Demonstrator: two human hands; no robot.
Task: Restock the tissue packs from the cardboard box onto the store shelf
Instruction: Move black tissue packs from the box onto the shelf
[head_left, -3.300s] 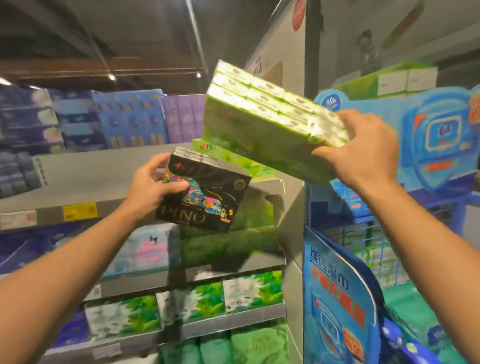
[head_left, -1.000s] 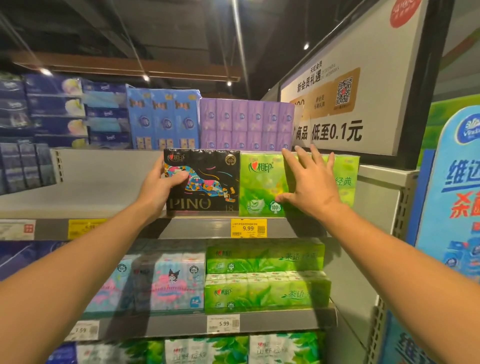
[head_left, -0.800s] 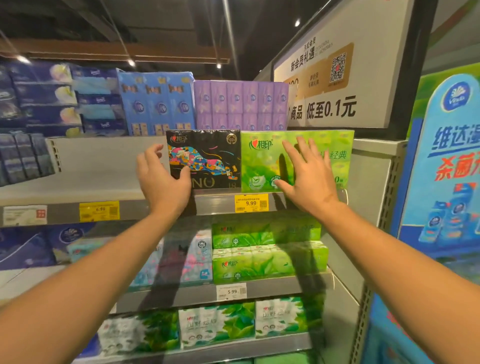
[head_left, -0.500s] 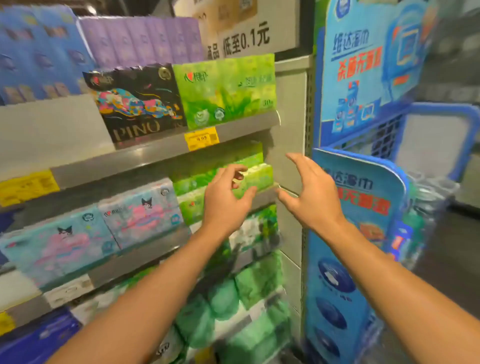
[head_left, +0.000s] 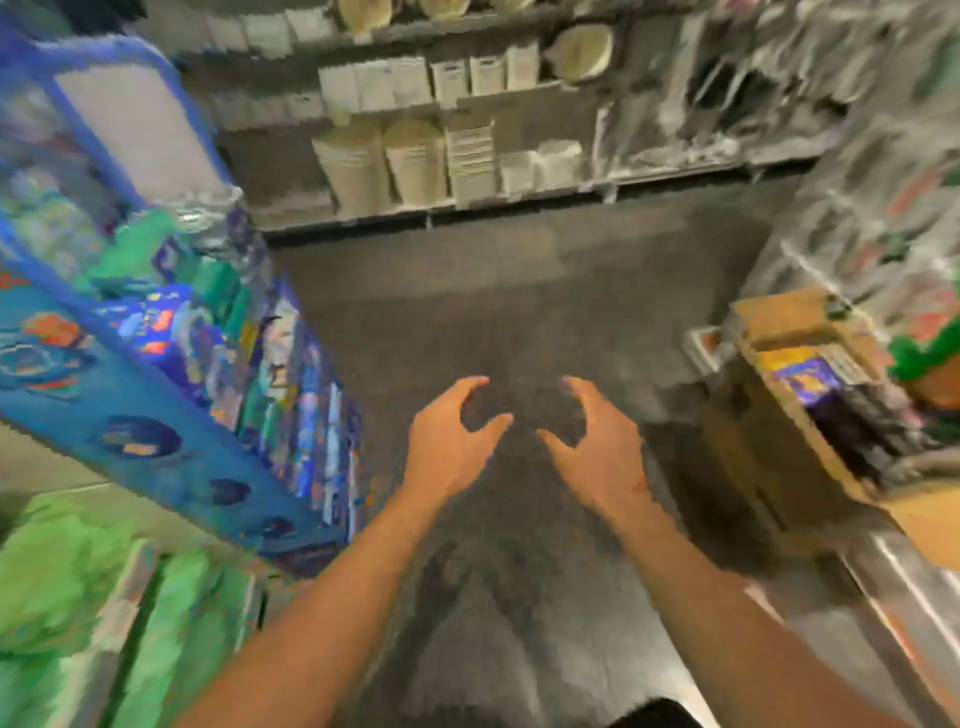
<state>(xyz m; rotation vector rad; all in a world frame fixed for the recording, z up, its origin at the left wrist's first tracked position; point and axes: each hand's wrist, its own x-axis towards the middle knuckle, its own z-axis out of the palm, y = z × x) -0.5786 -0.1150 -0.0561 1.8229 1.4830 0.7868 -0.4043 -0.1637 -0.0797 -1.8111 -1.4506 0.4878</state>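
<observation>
- Dark aisle floor (head_left: 519, 291) fills the centre of the blurred view; far shelving with pale stacked goods (head_left: 415, 161) is seen beyond it, and a blue display stand (head_left: 171, 405) at the left.
- Left hand (head_left: 449, 447) and right hand (head_left: 597, 447) are held over the floor, near each other, fingers spread and curved; nothing is held in either.
- Cardboard box (head_left: 810, 395) is shown at the right edge, top open, with dark and coloured tissue packs (head_left: 831, 384) inside; it is well apart from both hands.
- Compared with the frames a second before, the black and green packs have been left on the shelf and the view has been turned from shelf to aisle.
- A return to the box for further packs is inferred.
</observation>
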